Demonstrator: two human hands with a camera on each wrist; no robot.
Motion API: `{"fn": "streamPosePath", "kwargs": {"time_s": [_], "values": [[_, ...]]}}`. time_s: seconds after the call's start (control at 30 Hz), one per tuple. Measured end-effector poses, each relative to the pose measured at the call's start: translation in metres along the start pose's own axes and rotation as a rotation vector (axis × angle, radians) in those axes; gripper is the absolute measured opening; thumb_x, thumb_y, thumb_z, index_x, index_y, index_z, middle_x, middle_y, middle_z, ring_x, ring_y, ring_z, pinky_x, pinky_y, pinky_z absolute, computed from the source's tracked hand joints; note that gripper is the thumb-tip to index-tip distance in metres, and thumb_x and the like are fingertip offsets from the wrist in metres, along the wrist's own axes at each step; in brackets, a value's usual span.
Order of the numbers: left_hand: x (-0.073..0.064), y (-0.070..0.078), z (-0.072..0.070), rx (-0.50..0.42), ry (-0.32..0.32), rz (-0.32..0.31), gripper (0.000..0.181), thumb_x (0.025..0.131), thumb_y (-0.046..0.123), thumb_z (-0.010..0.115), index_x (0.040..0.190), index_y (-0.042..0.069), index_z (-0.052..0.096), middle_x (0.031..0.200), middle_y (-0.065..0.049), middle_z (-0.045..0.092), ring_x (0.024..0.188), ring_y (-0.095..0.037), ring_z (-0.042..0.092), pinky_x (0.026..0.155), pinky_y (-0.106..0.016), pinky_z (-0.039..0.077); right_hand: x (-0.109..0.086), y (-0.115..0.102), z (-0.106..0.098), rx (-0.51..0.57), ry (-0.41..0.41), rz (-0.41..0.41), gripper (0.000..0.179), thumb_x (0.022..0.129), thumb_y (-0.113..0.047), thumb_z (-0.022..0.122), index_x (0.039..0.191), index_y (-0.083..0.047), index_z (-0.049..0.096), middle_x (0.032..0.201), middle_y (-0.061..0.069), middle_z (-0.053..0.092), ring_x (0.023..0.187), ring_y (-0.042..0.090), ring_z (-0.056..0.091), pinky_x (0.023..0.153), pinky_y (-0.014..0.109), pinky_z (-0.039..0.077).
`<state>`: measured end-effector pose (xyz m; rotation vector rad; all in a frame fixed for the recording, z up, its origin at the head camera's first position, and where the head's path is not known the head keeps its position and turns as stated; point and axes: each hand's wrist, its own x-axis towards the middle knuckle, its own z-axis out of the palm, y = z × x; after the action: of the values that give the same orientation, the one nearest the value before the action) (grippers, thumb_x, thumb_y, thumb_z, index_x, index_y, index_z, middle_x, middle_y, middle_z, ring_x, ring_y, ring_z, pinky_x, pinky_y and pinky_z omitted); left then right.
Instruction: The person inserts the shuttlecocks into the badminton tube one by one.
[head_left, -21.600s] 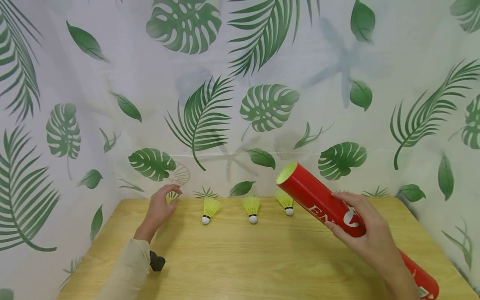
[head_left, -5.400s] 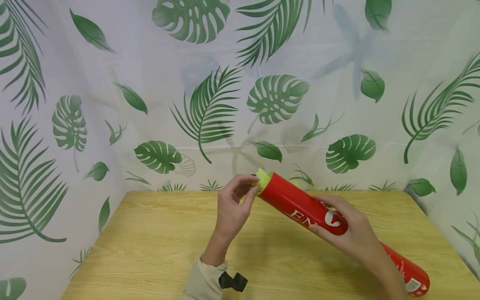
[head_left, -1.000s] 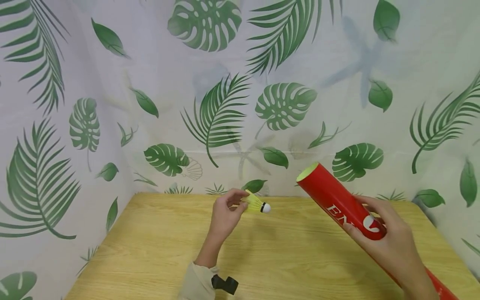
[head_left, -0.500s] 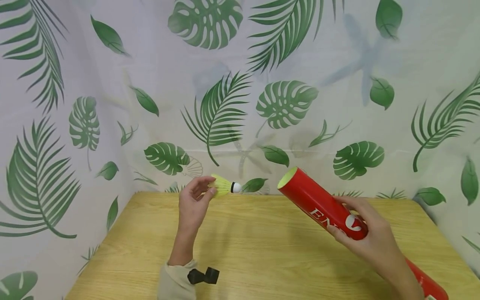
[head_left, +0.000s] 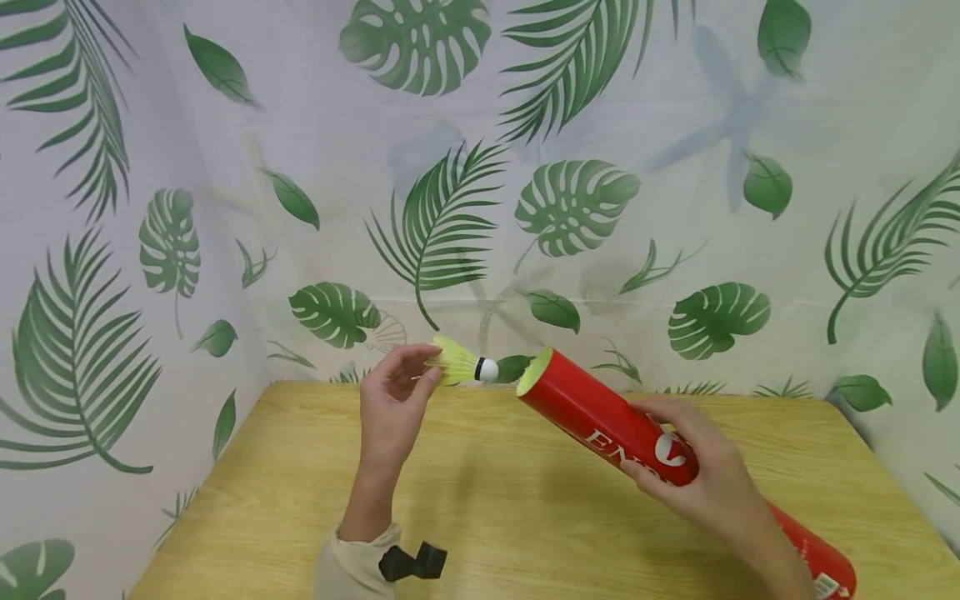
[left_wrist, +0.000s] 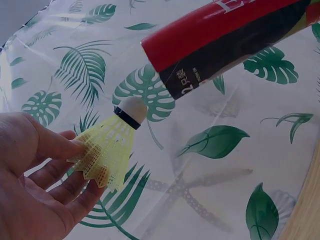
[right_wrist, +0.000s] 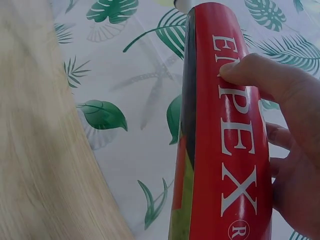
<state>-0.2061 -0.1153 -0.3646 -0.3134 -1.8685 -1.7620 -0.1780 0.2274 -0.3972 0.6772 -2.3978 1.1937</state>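
Note:
A yellow shuttlecock [head_left: 457, 363] with a white cork and black band is pinched by its skirt in my left hand [head_left: 393, 400]. Its cork points right, a short gap from the open mouth of a red shuttlecock tube [head_left: 585, 408]. My right hand [head_left: 705, 467] grips that tube around its middle, tilted with the mouth up and to the left. The left wrist view shows thumb and fingers on the skirt of the shuttlecock [left_wrist: 107, 150], below the end of the tube [left_wrist: 200, 40]. In the right wrist view, my thumb presses along the lettering of the tube [right_wrist: 225, 130].
Beneath both hands lies a wooden table [head_left: 510, 517], its back edge against a white leaf-printed cloth [head_left: 465, 208]. A black strap piece [head_left: 412, 562] sits at my left cuff.
Earlier, several shuttlecocks stood in a row at the table's back; that row is gone. Over the last second, the left hand moved left and up with the shuttlecock, while the tube came left toward it.

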Motion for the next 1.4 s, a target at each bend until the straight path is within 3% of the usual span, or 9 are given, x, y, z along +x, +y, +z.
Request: {"fn": "streamPosePath", "kwargs": {"time_s": [0.37, 0.67, 0.9, 1.13, 1.4], "values": [[-0.008, 0.004, 0.014, 0.086, -0.129, 0.071, 0.021, 0.091, -0.009, 0.071, 0.108, 0.002, 0.073, 0.104, -0.01, 0.074, 0.091, -0.024, 0.072, 0.082, -0.03, 0.059, 0.001, -0.002, 0.017, -0.012, -0.031, -0.038, 0.07, 0.074, -0.006, 0.092, 0.136, -0.015, 0.061, 0.128, -0.003, 0.063, 0.105, 0.013, 0.061, 0.069, 0.025, 0.059], [-0.016, 0.004, 0.024, 0.123, -0.242, 0.05, 0.023, 0.091, -0.006, 0.073, 0.111, 0.006, 0.074, 0.107, -0.006, 0.074, 0.093, -0.021, 0.072, 0.086, -0.034, 0.06, 0.001, -0.004, 0.021, -0.016, -0.056, -0.02, 0.07, 0.075, -0.008, 0.092, 0.137, -0.021, 0.061, 0.128, -0.003, 0.064, 0.104, 0.017, 0.063, 0.071, 0.025, 0.059], [-0.021, 0.0, 0.033, 0.064, -0.298, 0.028, 0.019, 0.093, -0.005, 0.07, 0.11, 0.002, 0.074, 0.108, -0.009, 0.075, 0.095, -0.023, 0.073, 0.085, -0.033, 0.06, -0.001, -0.005, 0.02, -0.026, -0.068, 0.011, 0.067, 0.077, -0.01, 0.091, 0.137, -0.019, 0.061, 0.129, 0.001, 0.064, 0.104, 0.021, 0.064, 0.071, 0.023, 0.058], [-0.02, -0.004, 0.041, 0.006, -0.34, -0.038, 0.022, 0.095, -0.009, 0.066, 0.113, 0.001, 0.074, 0.109, -0.012, 0.075, 0.095, -0.025, 0.073, 0.086, -0.033, 0.06, 0.001, -0.005, 0.015, -0.035, -0.08, 0.002, 0.067, 0.078, -0.01, 0.091, 0.137, -0.019, 0.062, 0.128, 0.0, 0.064, 0.103, 0.021, 0.066, 0.073, 0.029, 0.061], [-0.021, -0.005, 0.046, -0.067, -0.41, -0.043, 0.024, 0.101, 0.002, 0.063, 0.124, 0.004, 0.068, 0.11, -0.013, 0.074, 0.102, -0.024, 0.071, 0.09, -0.036, 0.059, 0.0, -0.004, 0.011, -0.046, -0.067, 0.004, 0.066, 0.077, -0.011, 0.091, 0.136, -0.017, 0.062, 0.128, 0.002, 0.065, 0.103, 0.023, 0.066, 0.071, 0.026, 0.059]]}}
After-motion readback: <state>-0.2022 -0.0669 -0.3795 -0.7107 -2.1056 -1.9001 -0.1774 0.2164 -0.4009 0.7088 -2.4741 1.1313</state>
